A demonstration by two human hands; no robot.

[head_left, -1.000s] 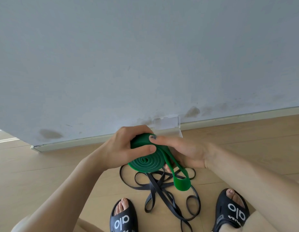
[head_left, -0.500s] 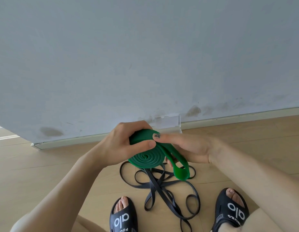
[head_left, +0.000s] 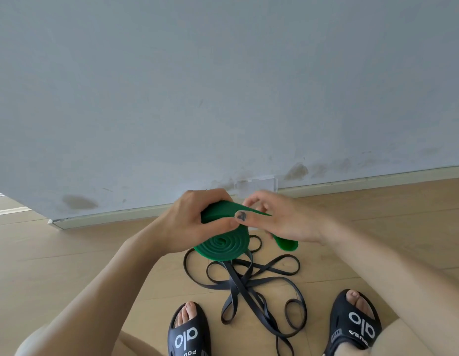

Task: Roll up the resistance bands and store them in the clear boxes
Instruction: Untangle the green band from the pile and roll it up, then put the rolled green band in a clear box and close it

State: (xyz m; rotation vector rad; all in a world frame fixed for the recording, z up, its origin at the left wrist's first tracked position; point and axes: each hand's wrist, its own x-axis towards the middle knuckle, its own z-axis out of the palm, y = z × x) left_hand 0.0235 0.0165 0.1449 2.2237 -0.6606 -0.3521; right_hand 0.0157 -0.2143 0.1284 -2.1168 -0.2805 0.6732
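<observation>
We are rolling the green band (head_left: 223,244): our left hand (head_left: 197,222) is gripping the coil above the floor (head_left: 69,258), while our right hand (head_left: 279,222) is pinching the loose tail. Next, we judge, comes winding that tail on, keeping tension. Black bands (head_left: 249,281) are lying tangled between our sandals (head_left: 188,335); a clear box (head_left: 259,185) is standing against the wall (head_left: 223,86)

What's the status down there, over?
Left hand grips green roll. Right hand feeds its tail. Black bands loose on floor. Box behind hands.
</observation>
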